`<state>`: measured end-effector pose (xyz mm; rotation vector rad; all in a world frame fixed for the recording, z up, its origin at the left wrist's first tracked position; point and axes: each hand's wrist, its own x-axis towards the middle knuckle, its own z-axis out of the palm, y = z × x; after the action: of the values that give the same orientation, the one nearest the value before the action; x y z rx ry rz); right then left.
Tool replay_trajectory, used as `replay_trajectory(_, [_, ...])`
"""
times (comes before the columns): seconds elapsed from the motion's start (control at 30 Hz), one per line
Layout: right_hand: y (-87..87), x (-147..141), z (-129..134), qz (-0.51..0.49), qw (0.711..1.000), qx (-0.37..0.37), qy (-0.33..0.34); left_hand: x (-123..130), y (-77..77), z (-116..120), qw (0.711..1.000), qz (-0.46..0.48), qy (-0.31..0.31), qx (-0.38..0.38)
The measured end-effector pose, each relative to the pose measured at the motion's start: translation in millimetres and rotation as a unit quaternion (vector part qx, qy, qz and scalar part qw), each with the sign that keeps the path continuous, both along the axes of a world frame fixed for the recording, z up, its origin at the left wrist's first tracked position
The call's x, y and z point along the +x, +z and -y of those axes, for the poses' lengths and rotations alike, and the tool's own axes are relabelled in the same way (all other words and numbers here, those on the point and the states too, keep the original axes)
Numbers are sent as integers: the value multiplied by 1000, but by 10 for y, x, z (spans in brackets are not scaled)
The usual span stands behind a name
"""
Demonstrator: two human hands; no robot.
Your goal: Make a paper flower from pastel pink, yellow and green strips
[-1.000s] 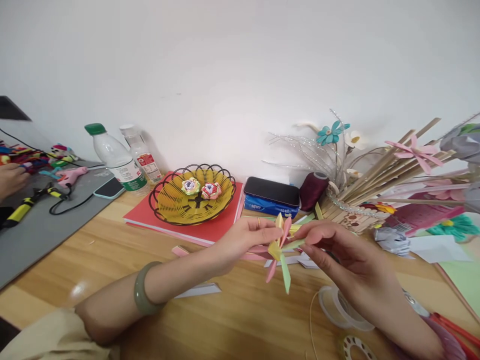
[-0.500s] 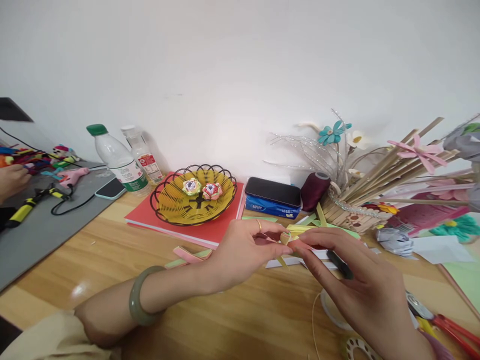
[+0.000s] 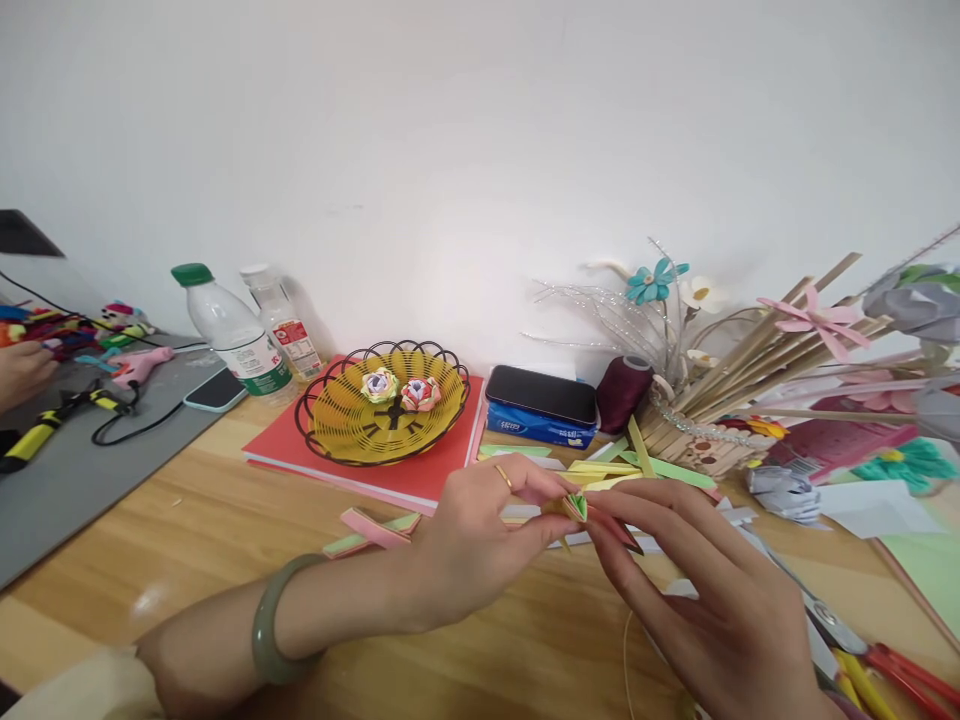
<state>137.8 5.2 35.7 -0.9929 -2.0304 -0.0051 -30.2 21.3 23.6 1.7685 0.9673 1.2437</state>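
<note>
Thumb against fingertips, the left hand [image 3: 465, 540] and right hand [image 3: 720, 580] pinch the folded paper piece [image 3: 576, 508]; with its layers fanned, it looks only partly shaped. From it, loose strips [image 3: 375, 528] at 9 and 2 o'clock seem unused. At 10 o'clock, 2 finished-looking rosettes [image 3: 379, 386] sit in the yellow basket [image 3: 337, 430].
</note>
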Motion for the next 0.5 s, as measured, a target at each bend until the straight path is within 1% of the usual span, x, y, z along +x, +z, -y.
replay_trajectory(0.2, [-6, 1, -18, -9, 999, 41, 7, -5, -97, -48, 996, 14, -4, 92])
replay_trajectory(0.37, [6, -12, -21, -8, 999, 33, 4, -23, -90, -57, 988, -3, -1, 153])
replay_trajectory(0.5, [-6, 10, -16, -5, 1000, 27, 11, -26, -78, -39, 985, -8, -4, 172])
